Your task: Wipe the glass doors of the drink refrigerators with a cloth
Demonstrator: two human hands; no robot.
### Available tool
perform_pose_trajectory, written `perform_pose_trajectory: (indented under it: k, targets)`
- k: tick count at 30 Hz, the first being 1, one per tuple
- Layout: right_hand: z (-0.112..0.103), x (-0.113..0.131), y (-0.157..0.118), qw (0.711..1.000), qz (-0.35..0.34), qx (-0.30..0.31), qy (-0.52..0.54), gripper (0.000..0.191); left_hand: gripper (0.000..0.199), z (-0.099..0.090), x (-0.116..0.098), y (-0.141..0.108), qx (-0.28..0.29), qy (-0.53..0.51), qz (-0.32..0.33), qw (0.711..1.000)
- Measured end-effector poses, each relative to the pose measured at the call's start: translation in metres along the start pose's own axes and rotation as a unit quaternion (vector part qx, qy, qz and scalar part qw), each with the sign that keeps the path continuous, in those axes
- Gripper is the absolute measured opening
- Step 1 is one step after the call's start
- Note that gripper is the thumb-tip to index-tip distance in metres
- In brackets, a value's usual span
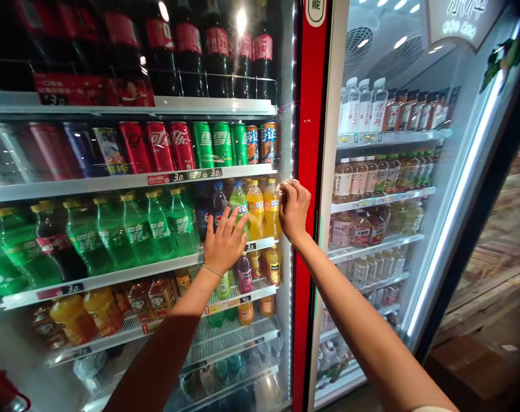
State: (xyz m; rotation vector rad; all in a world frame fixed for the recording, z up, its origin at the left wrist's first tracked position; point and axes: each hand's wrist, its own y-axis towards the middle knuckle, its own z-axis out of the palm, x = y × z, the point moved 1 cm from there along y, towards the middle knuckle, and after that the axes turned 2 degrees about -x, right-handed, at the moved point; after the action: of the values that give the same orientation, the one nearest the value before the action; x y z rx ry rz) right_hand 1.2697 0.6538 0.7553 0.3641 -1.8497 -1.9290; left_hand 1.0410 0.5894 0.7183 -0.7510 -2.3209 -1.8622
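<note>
Flat against the glass door (286, 140) of a drinks fridge lies my left hand (225, 243), its fingers spread and a thin band at the wrist. My right hand (295, 212) is closed on a small white wad (287, 183), perhaps tissue or cloth, near the door's right edge. Most of the wad is hidden by the fingers; it appears to touch the glass. Behind the glass, orange soda bottles (255, 209) stand between the two hands. Green soda bottles (133, 229) line the shelf to the left of my left hand.
A red upright frame (308, 131) separates this door from a second fridge (384, 140) with several shelves of bottles. Cans (160, 147) and large cola bottles (186, 43) fill the upper shelves on the left. A cardboard box (470, 366) sits low at the right.
</note>
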Motion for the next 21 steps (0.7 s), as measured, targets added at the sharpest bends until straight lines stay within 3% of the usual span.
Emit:
perform_pose_trajectory:
  k: [2, 6, 8, 10, 13, 15, 16, 18, 21]
  targets:
    - [-0.001, 0.009, -0.013, 1.0, -0.011, 0.005, 0.027, 0.055, 0.062, 0.0, -0.001, 0.0, -0.001, 0.004, -0.002, 1.0]
    - [-0.022, 0.022, -0.12, 0.992, -0.061, 0.101, 0.049, 0.072, 0.061, 0.0, -0.002, -0.001, -0.006, 0.01, 0.001, 1.0]
    - [-0.03, 0.019, -0.15, 0.985, -0.093, 0.136, 0.05, 0.078, 0.061, 0.001, -0.003, -0.001, -0.012, 0.017, 0.004, 1.0]
    - [-0.028, 0.013, -0.133, 0.984, -0.095, 0.145, 0.049, 0.081, 0.061, 0.001, -0.003, -0.001, -0.019, 0.026, 0.003, 0.999]
    - [-0.013, 0.009, -0.061, 0.991, -0.046, 0.113, 0.05, 0.078, 0.061, 0.001, -0.003, 0.0, -0.017, 0.025, -0.003, 1.0]
    - [-0.005, 0.013, -0.03, 0.995, -0.011, 0.074, 0.061, 0.074, 0.061, 0.0, -0.002, 0.0, -0.01, 0.017, -0.006, 1.0]
    - [-0.004, 0.017, -0.029, 0.996, -0.004, 0.061, 0.068, 0.073, 0.061, 0.0, -0.002, 0.0, -0.007, 0.011, -0.007, 1.0]
    - [-0.008, 0.023, -0.056, 0.994, -0.031, 0.064, 0.078, 0.071, 0.061, 0.0, -0.002, -0.001, -0.003, -0.003, -0.011, 1.0]
    - [-0.021, 0.021, -0.113, 0.975, -0.161, 0.131, 0.084, 0.067, 0.062, 0.0, -0.002, -0.002, -0.005, -0.014, -0.016, 1.0]
